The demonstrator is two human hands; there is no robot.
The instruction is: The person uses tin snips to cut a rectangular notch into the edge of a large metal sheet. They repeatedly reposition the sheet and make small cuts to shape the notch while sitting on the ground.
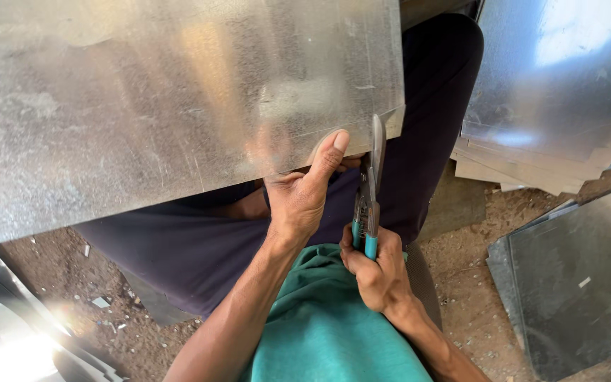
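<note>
Sheet: galvanised metal sheet (178, 92) lies across the person's lap, near edge toward the body.
Left hand: left hand (302, 191) grips that edge, thumb pressed on top.
Right hand: right hand (380, 272) closed around teal-handled tin snips (369, 191), blades at the sheet's right corner.
Surroundings: stacked metal sheets (553, 92) on the dirt floor (475, 283).
Risk: thumb sits just beside the blades; a slip or the raw cut edge could likely cut it.
</note>
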